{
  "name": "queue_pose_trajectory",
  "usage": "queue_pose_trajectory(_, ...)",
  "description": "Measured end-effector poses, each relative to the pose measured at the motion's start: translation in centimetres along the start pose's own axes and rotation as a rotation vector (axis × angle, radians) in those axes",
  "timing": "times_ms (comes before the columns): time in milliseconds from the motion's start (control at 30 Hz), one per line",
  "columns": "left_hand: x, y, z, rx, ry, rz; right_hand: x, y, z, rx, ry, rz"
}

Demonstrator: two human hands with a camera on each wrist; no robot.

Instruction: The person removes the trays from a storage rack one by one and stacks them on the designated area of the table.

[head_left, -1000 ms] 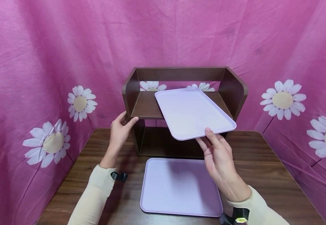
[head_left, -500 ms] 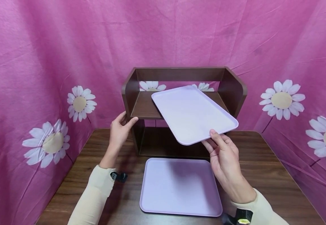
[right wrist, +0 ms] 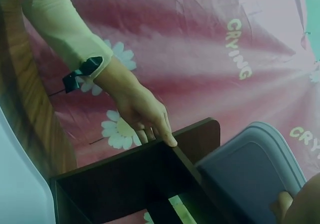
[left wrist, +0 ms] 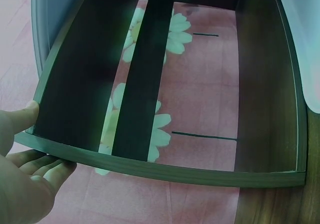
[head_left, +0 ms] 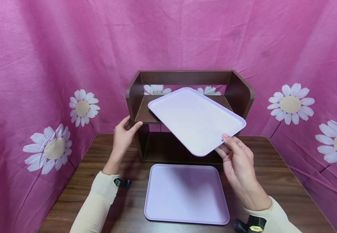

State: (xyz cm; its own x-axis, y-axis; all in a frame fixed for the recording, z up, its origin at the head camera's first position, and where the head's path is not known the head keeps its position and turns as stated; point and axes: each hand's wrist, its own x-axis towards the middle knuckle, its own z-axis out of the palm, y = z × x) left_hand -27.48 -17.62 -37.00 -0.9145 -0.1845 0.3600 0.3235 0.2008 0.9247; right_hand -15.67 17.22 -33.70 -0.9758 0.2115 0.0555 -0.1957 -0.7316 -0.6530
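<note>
A lilac rectangular tray [head_left: 196,119] slants over the upper level of a dark brown two-level shelf [head_left: 183,77], one corner jutting out in front. My right hand [head_left: 239,165] pinches its near edge, thumb on top and fingers below; the right wrist view shows the tray's underside [right wrist: 245,169]. At the shelf's left side, my left hand [head_left: 124,136] grips the frame, the thumb on the front edge and the fingers round the outer side, as the left wrist view [left wrist: 30,184] also shows. A second lilac tray [head_left: 186,194] lies flat on the table before the shelf.
The shelf stands at the back of a dark wood-grain table [head_left: 273,181]. Its lower level [head_left: 168,147] holds nothing visible and is open at the back. A pink curtain [head_left: 180,35] with printed daisies hangs close behind and on both sides.
My right hand has moved right and slightly towards me, turning the held tray so its near corner swings forward and its far left corner shifts left. The left hand and the lower tray stay put.
</note>
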Motion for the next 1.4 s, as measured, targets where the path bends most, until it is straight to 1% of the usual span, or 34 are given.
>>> queue_pose_trajectory(200,0.0,-0.1,0.1,-0.007,0.006,0.003,0.1,-0.6,-0.4,-0.002,-0.038,-0.009)
queue_pose_trajectory(433,0.0,0.0,0.1,-0.005,0.012,0.011,0.3,-1.1,-0.7,-0.003,-0.063,-0.032)
queue_pose_trajectory(667,0.1,-0.2,0.0,0.012,0.003,0.003,0.4,-1.7,-1.2,-0.068,-0.077,-0.04)
queue_pose_trajectory(867,0.2,-0.2,0.0,0.023,0.002,0.013,0.5,-2.6,-1.6,-0.082,-0.121,-0.015)
queue_pose_trajectory(1200,0.3,-0.1,0.0,0.038,0.025,-0.031,0.8,-3.9,-2.5,-0.048,-0.14,0.052)
queue_pose_trajectory(1400,0.3,-0.1,0.0,0.05,0.032,-0.029,1.2,-4.5,-3.2,-0.101,-0.099,0.072)
